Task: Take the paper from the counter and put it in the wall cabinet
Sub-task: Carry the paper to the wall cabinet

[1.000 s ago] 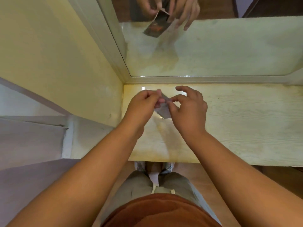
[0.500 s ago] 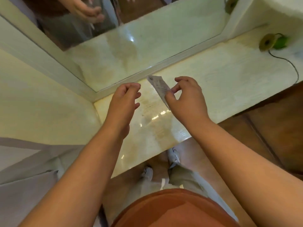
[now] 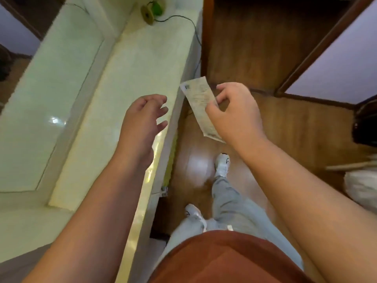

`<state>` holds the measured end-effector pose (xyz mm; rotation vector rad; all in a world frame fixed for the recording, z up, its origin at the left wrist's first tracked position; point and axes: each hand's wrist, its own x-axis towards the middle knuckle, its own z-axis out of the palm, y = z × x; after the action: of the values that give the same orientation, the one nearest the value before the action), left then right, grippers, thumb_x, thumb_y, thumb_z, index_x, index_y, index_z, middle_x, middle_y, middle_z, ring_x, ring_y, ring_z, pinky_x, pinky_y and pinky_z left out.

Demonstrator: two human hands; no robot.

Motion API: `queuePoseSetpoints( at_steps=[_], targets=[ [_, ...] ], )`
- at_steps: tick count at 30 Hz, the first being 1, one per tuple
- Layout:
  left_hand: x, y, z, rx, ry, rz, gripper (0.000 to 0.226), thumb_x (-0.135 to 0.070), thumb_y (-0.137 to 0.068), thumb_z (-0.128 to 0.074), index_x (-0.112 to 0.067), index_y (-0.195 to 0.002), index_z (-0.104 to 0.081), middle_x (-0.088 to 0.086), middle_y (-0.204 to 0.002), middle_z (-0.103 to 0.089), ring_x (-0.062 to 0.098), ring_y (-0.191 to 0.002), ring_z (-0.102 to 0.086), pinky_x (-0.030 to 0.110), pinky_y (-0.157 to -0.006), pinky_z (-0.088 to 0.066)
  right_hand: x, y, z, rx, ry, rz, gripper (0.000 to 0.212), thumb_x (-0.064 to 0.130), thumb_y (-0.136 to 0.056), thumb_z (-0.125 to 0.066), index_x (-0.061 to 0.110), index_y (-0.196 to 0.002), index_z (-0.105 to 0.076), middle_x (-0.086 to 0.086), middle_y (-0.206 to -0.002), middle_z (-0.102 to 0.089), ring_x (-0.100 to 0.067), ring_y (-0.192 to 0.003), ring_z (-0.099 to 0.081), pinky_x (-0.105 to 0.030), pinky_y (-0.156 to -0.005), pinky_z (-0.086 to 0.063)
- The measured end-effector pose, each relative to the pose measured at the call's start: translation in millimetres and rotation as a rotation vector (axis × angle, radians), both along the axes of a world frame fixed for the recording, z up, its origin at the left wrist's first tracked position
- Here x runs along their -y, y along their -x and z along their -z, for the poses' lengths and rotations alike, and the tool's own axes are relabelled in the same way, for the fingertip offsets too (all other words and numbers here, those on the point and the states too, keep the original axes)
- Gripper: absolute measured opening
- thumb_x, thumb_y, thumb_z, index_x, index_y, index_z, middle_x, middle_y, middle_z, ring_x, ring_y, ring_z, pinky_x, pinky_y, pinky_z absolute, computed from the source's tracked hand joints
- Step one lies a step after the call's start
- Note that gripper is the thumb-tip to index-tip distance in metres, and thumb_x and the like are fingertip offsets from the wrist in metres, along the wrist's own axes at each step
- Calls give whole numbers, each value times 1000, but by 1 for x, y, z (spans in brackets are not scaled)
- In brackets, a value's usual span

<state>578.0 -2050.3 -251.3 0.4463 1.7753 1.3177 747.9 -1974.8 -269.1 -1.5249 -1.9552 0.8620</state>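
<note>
The paper [image 3: 199, 103] is a narrow printed slip, pinched between thumb and fingers of my right hand [image 3: 234, 113] and held in the air over the wooden floor, just right of the counter's edge. My left hand [image 3: 142, 121] hovers above the pale counter [image 3: 130, 78] with fingers spread and nothing in it. No wall cabinet can be made out in this view.
A mirror [image 3: 47, 94] runs along the counter's left side. A spool with green thread [image 3: 152, 11] and a thin cord sit at the counter's far end. Brown wooden floor [image 3: 255, 48] lies to the right, with a doorway [image 3: 336, 64], a dark object [image 3: 367, 123] and a white bag [image 3: 363, 184].
My left hand has let go of the paper and opened. My right hand has carried the paper off the counter to the right, and the view has swung right toward the floor.
</note>
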Motion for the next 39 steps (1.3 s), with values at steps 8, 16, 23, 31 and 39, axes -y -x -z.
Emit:
queuePoseSetpoints(
  at_steps=[8, 16, 23, 31, 39],
  targets=[
    [-60, -158, -13, -63, 8, 455, 26, -27, -94, -54, -34, -87, -78, -3, -118, -75, 13, -114, -69, 38, -97, -57, 27, -188, -15, 20, 11, 475, 16, 29, -92, -63, 24, -78, -56, 5, -136, -62, -10, -124, -56, -4, -69, -30],
    [-113, -315, -19, -129, 29, 730, 26, -24, -99, -54, -31, -98, -79, -4, -112, -76, 10, -108, -72, 33, -88, -60, 40, -335, -9, 11, 35, 814, 24, 27, -92, -62, 31, -73, -49, 6, -132, -62, 0, -110, -49, -11, -81, -39],
    [-159, -430, -28, -83, -22, 896, 28, -21, -99, -54, -29, -102, -81, -2, -114, -77, 13, -109, -73, 34, -88, -61, 20, -435, -19, -30, 77, 1032, 15, 28, -92, -61, 25, -79, -55, 10, -131, -61, 1, -97, -49, -3, -68, -31],
    [-181, -508, -31, -40, -15, 1033, 26, -21, -99, -56, -33, -113, -75, -11, -118, -75, 9, -110, -72, 38, -92, -60, 8, -487, -25, -68, 55, 1159, 10, 28, -91, -58, 19, -86, -56, 8, -128, -63, -6, -109, -54, -20, -78, -42],
    [-226, -529, -26, -60, 54, 1124, 18, -29, -97, -58, -31, -112, -68, -6, -121, -69, 11, -114, -65, 44, -102, -52, -34, -501, -20, -23, 102, 1209, 8, 30, -93, -59, 23, -91, -57, 10, -128, -61, -3, -100, -54, -9, -68, -37]
  ],
)
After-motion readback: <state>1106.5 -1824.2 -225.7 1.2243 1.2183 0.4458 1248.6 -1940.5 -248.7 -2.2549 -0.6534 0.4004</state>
